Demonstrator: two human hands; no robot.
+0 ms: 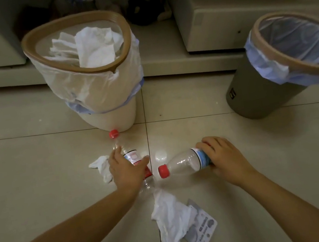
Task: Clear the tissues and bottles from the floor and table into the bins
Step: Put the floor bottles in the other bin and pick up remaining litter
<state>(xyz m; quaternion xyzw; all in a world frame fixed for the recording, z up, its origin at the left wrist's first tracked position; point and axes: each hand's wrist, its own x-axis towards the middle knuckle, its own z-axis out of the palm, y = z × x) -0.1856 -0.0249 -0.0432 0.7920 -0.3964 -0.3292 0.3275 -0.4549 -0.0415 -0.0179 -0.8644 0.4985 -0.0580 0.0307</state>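
Left hand [128,173] lies over a clear plastic bottle with a red cap [114,133] on the tiled floor [37,171]. Its fingers curve round the labelled middle, thumb out to the right. The hand hides the bottle's middle; the base is blurred and hard to make out.

Right hand [221,157] has its grip closed round the lower half of a second clear red-capped bottle [184,162], cap pointing left. Whether this bottle rests on the floor or is raised cannot be told.

A small crumpled white tissue [102,167] lies just left of the left hand. A larger white tissue [170,221] lies near the forearms, partly covering a printed packet [203,231] whose text is illegible.

The cream bin with tan rim and white liner [110,120] stands beyond the first bottle, its cap just beside the base, and holds white tissues. The grey bin with blue liner [255,95] stands to the right, cut off at the frame edge; its contents cannot be seen.
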